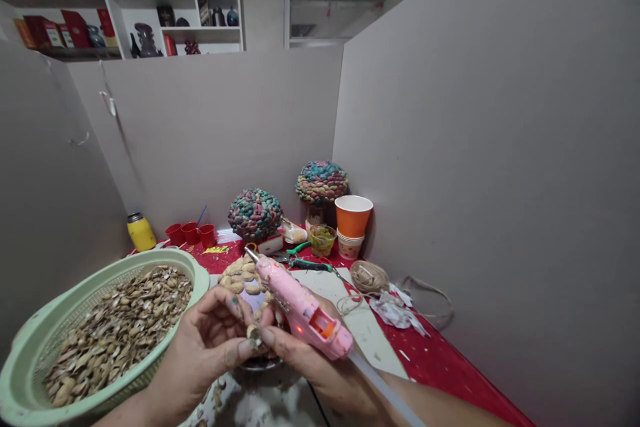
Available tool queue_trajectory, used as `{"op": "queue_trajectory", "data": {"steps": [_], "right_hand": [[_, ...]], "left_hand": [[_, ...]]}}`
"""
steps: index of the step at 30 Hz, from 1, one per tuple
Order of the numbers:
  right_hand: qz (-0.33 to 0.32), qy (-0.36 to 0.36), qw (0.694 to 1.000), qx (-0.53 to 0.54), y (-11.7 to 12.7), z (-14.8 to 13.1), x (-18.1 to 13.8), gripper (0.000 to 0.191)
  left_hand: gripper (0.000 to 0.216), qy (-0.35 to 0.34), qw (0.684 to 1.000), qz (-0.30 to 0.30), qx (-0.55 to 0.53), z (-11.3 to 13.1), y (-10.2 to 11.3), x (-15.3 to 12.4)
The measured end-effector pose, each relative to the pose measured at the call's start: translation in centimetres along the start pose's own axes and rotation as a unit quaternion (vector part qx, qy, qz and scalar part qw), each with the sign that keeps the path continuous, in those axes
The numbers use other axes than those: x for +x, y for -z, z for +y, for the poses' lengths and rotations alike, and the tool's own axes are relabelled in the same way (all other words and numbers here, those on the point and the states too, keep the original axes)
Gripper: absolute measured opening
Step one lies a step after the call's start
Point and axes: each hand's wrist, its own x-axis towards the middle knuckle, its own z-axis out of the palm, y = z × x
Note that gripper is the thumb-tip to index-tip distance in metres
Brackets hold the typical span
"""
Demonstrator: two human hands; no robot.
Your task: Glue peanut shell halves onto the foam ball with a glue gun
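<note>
Red-covered table [440,363]: a pink glue gun [300,307] is gripped by the right hand [305,357]; a shell [253,331] is pinched in the left hand [210,347] fingertips, basket [30,347] kept near left.

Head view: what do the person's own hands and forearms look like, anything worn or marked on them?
Both the left hand and the right hand are bare: no gloves, rings or watch show. Both forearms are uncovered, with no sleeves in view. The left hand's fingers carry smudges, including a greenish spot near one fingertip.
</note>
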Motion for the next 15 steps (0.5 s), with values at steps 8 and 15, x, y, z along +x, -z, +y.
{"op": "queue_trajectory", "data": {"steps": [8, 15], "right_hand": [[-0.009, -0.029, 0.999, 0.042, -0.4, -0.8, 0.3, 0.038], [-0.006, -0.086, 0.993, 0.081, -0.8, 0.2, 0.3, 0.045]], "left_hand": [[0.026, -0.02, 1.0, 0.009, 0.009, -0.3, 0.0, -0.2], [0.027, -0.038, 0.999, 0.003, -0.013, -0.4, -0.5, -0.3]]}}
